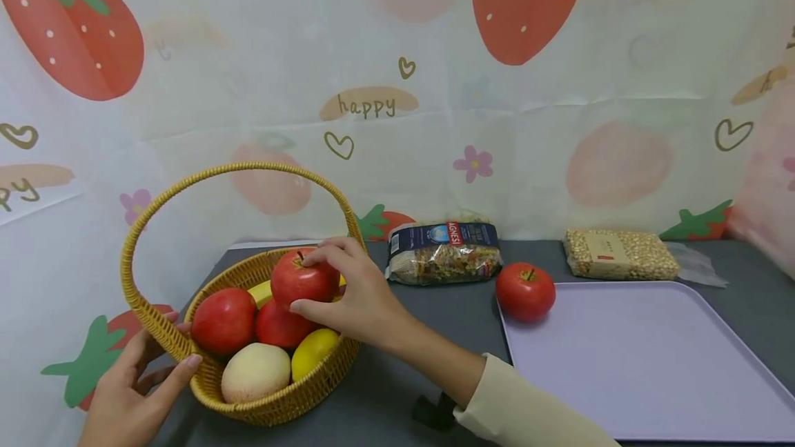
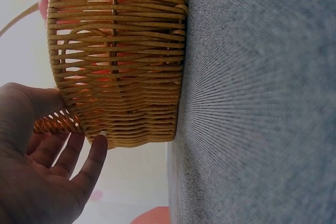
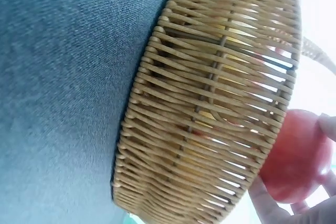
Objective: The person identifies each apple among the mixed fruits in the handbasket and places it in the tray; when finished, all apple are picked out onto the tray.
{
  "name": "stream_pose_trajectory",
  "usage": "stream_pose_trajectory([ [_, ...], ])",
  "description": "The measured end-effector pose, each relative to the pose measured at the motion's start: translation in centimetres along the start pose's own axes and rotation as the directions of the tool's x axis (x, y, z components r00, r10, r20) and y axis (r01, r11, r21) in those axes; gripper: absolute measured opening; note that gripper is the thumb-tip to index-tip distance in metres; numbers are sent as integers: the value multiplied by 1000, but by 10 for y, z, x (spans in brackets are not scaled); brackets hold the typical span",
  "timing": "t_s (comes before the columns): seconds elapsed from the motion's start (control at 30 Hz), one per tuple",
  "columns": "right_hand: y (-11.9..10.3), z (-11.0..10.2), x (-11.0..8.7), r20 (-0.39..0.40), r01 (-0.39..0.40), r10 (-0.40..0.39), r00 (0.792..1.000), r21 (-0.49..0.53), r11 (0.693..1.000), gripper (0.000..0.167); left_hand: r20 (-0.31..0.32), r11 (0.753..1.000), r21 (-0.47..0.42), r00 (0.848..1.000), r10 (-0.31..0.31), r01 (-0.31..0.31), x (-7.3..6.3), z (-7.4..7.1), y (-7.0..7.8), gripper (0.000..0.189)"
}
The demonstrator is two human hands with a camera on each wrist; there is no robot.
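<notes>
A red apple (image 1: 302,277) with a dark stem is held between the thumb and fingers of my right hand (image 1: 360,295), over the right part of a wicker basket (image 1: 292,409). In the right wrist view the same apple (image 3: 296,158) shows beside the basket's rim. My left hand (image 1: 139,385) grips the basket's left rim near the foot of its arched handle (image 1: 248,166); the left wrist view shows its thumb and fingers on either side of the wicker (image 2: 118,98). Inside lie two more red apples (image 1: 223,321), a pale round fruit (image 1: 256,372), a yellow lemon-like fruit (image 1: 315,352) and a partly hidden yellow fruit (image 1: 261,293).
A lilac tray (image 1: 640,364) lies to the right, with a red apple (image 1: 525,292) at its back left corner. Behind stand a bag of pasta (image 1: 444,254) and a vacuum pack of pale grains (image 1: 621,255). A strawberry-print cloth (image 1: 435,192) hangs behind the grey tabletop (image 1: 422,336).
</notes>
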State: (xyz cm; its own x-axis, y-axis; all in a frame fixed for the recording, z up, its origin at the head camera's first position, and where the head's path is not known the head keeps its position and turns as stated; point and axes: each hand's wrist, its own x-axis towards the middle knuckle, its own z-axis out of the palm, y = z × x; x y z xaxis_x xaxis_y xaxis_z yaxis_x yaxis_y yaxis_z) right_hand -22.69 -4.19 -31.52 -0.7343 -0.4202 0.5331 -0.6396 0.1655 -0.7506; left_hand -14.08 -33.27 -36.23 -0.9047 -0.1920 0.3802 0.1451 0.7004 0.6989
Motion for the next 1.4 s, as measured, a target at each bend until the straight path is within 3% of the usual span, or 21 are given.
stream_pose_trajectory([
  [0.33,-4,-18,-15,9,-30,30,1000,53,998,39,14,999,12,999,-31,31,0,0,0,67],
  [0.57,-7,-32,-25,-1,-19,19,1000,10,1000,41,11,999,12,999,-30,30,1,0,1,67],
  [0.73,-12,-43,-35,-3,-34,34,999,37,999,42,23,998,24,998,-52,52,1,0,0,70],
  [1.4,-21,-90,-69,-84,-54,52,995,-21,998,46,11,1000,9,1000,-18,18,1,0,0,67],
])
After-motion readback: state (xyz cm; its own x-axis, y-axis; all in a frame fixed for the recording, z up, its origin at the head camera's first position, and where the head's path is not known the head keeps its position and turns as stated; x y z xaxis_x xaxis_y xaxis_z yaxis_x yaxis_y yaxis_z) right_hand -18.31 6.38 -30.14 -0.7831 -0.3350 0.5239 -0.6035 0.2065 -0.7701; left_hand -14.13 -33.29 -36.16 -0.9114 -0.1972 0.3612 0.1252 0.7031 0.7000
